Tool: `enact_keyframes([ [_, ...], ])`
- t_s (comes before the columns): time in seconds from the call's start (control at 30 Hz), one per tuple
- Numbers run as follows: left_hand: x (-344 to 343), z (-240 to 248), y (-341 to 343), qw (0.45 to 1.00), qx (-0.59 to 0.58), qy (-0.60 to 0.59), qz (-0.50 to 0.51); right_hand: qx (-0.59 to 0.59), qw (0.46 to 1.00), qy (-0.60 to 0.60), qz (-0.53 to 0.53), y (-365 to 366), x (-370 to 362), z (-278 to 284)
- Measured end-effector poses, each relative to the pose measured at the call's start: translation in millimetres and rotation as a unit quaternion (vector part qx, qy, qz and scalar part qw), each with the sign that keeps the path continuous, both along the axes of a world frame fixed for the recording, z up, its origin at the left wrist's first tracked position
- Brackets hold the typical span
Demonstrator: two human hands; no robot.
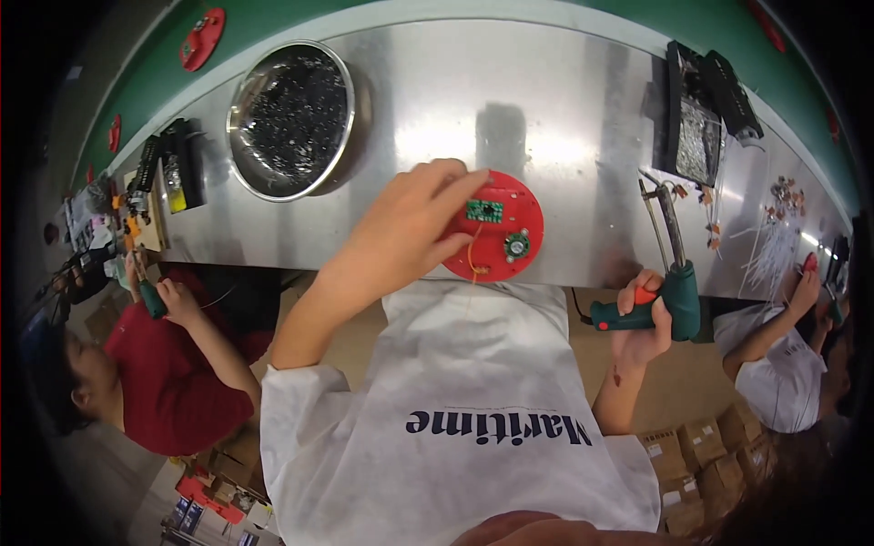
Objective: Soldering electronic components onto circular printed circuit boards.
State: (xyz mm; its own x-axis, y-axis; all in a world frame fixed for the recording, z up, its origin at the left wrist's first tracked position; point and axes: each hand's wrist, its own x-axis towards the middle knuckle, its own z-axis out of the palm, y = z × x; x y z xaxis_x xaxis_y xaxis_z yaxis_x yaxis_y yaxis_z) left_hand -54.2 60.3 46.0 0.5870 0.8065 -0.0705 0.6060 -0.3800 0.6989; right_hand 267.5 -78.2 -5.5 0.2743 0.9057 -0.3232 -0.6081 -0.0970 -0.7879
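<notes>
In front of me, at the near edge of the metal bench, lies a round red plastic disc [514, 196]. It carries a green circuit board [484, 211], a small round part on a green base [517, 245] and thin orange wires [472, 250]. My left hand [410, 214] steadies the disc from its left side, fingers curled over the upper edge and thumb low on the left. My right hand [645, 318] grips a dark green soldering gun [678, 296] with a red trigger; its metal tip and feed tube point up, right of the disc and apart from it.
A steel bowl [344, 150] full of small black pieces stands at the left on the bench [410, 82]. A black tray [675, 136] with a black tool is at the right, near white wires [769, 259]. Co-workers sit on both sides; cardboard boxes [701, 441] are below right.
</notes>
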Motion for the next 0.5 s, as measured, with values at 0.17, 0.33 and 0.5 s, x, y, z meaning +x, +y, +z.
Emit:
enact_keyframes([
  [0.17,-4.7,-3.9,46.0,0.999,0.006,0.032,-0.018,0.009,0.999,0.033,-0.032,-4.5,-4.1,-12.0],
  [0.33,-13.9,11.9,140.9,0.969,0.04,0.017,0.241,0.012,0.998,0.048,-0.042,-5.9,2.1,-12.5],
  [0.5,-151.9,-31.0,266.1,0.843,0.254,0.235,0.411,0.01,0.998,0.029,-0.06,-14.4,3.3,-13.0],
])
